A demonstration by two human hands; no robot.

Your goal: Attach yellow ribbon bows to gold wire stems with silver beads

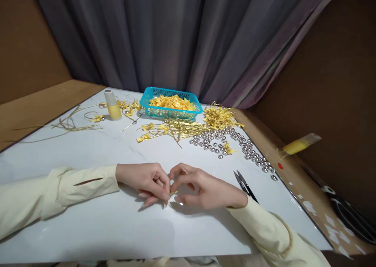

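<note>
Over the front middle of the white table, my two hands meet at the fingertips. My left hand (151, 183) is closed, its thumb and index finger pinching a short bit of gold cord (174, 192). From the right side, my right hand (202, 186) curls round with index finger and thumb on either side of the same cord. Most of the cord is hidden by the fingers. A small shiny spot shows just below the right thumb; I cannot make out what it is. Black thread snips (246, 186) lie beside my right wrist.
A blue basket (172, 112) of yellow ribbon bows stands at the back. Before it lie gold cords (188, 128), tied yellow bows (219, 116) and many silver beads (252, 151). Yellow thread spools (114, 108) stand left and lie right (301, 143). Black-handled scissors (349, 216) rest far right.
</note>
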